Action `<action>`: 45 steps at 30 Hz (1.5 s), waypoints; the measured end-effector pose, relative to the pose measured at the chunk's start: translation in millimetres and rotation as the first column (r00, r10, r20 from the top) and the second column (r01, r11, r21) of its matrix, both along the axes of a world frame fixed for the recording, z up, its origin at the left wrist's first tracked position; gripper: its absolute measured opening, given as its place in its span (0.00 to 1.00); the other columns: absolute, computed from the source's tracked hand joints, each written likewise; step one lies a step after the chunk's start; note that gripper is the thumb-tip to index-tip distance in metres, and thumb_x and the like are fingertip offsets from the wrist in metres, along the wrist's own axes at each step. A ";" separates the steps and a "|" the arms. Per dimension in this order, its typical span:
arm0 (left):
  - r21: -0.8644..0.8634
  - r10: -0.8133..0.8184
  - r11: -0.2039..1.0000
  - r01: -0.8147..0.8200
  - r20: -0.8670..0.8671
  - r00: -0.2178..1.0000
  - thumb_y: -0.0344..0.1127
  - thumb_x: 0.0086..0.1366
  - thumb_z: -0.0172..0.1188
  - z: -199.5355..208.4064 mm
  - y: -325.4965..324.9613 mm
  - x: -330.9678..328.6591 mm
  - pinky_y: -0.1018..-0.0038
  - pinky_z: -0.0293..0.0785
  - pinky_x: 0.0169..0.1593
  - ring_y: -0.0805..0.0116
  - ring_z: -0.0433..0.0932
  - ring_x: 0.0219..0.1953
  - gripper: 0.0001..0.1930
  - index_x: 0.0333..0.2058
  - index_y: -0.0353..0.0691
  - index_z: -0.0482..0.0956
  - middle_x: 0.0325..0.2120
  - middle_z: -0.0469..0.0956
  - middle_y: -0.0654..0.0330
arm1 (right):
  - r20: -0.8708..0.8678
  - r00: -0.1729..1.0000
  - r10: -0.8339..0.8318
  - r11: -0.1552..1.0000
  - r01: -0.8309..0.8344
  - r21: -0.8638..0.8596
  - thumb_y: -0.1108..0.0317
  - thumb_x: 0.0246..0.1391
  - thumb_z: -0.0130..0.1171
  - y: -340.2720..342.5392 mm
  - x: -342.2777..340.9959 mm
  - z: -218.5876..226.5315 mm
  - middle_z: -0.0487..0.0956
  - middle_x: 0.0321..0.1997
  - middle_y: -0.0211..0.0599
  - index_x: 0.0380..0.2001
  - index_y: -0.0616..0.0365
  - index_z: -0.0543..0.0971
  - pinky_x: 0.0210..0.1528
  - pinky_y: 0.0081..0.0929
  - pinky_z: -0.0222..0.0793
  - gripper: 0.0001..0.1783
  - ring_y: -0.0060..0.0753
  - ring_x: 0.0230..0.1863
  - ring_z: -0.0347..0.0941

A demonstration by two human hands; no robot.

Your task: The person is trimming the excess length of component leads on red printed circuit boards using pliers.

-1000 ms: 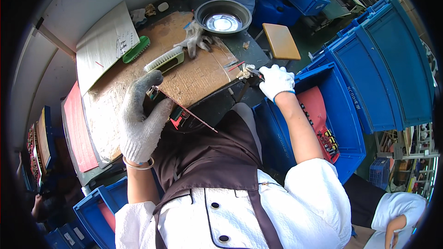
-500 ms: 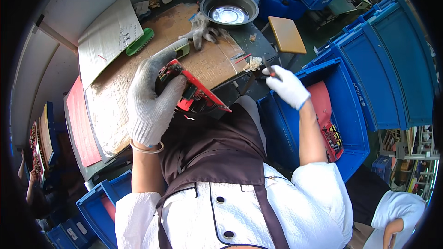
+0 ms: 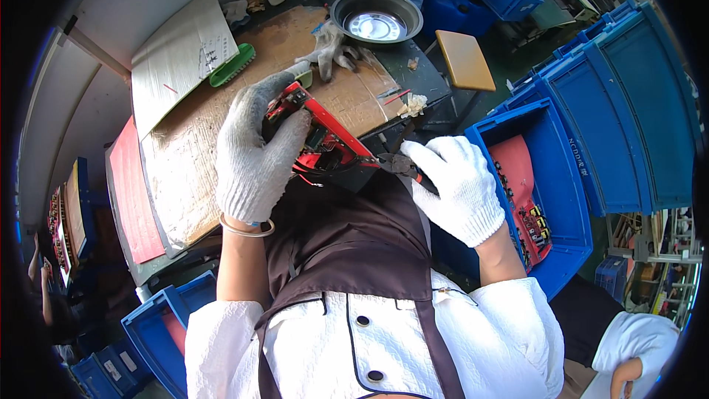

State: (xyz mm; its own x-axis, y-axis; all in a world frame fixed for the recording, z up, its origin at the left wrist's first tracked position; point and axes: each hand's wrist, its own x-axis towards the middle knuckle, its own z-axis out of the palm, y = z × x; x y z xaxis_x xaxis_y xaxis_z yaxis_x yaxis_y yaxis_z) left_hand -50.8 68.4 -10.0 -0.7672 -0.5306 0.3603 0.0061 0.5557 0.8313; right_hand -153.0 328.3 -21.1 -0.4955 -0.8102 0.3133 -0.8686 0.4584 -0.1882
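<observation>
My left hand (image 3: 255, 155), in a grey-white knit glove, grips a red circuit board (image 3: 338, 129) above my lap. Dark components and black wires show on the board, which is tilted down to the right. My right hand (image 3: 459, 186), in a white glove, is closed round a pair of cutting pliers (image 3: 399, 165) with dark jaws and partly orange handles. The jaws are at the board's lower right end; whether they touch it I cannot tell. Beyond my left hand, a green-edged brush (image 3: 304, 78) is partly hidden.
Worn cardboard (image 3: 185, 155) covers the bench, with a green brush (image 3: 233, 65), a spare glove (image 3: 329, 55) and a metal basin (image 3: 377, 18). At right, a blue crate (image 3: 565, 236) holds red boards. A stool (image 3: 464, 59) stands beyond. Another person's arm (image 3: 628, 371) shows lower right.
My right hand has come down and left with the pliers, to the board's right end. The board has shifted slightly right in my left hand's grip.
</observation>
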 end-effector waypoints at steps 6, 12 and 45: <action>0.006 -0.016 1.000 0.016 -0.005 1.000 0.24 0.67 0.63 -2.3 -1.0 6.3 0.74 0.76 0.56 0.73 0.78 0.50 0.21 0.59 0.33 0.78 0.48 0.80 0.60 | 0.104 0.992 0.076 0.997 -0.078 0.010 0.68 0.49 0.68 -1.3 -1.4 -10.9 0.80 0.41 0.39 0.53 0.51 0.81 0.47 0.38 0.75 0.25 0.45 0.45 0.77; -0.029 0.018 0.999 -0.020 -0.058 0.998 0.44 0.62 0.65 0.2 4.7 17.0 0.63 0.75 0.54 0.53 0.80 0.46 0.26 0.54 0.34 0.79 0.43 0.80 0.47 | 0.427 0.866 0.260 0.964 -0.205 -0.170 0.71 0.50 0.66 -10.6 2.1 -24.7 0.82 0.38 0.43 0.50 0.56 0.82 0.44 0.39 0.79 0.21 0.50 0.40 0.81; 0.674 0.314 0.715 -0.187 -0.069 0.947 0.44 0.74 0.58 -50.2 -59.3 110.1 0.62 0.78 0.59 0.61 0.80 0.55 0.32 0.70 0.36 0.65 0.60 0.73 0.49 | 0.014 0.870 -0.493 0.826 0.463 0.321 0.64 0.56 0.61 -12.1 -94.7 -118.9 0.82 0.41 0.47 0.47 0.51 0.79 0.47 0.52 0.77 0.15 0.56 0.45 0.80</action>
State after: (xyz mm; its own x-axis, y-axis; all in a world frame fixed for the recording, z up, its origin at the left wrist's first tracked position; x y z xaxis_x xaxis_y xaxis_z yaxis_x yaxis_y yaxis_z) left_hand 59.3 9.1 -60.2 -0.5332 -0.8451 -0.0394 0.1185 -0.1206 0.9856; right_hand -247.8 316.3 -140.0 -0.8592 -0.5107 0.0300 -0.5116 0.8582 -0.0429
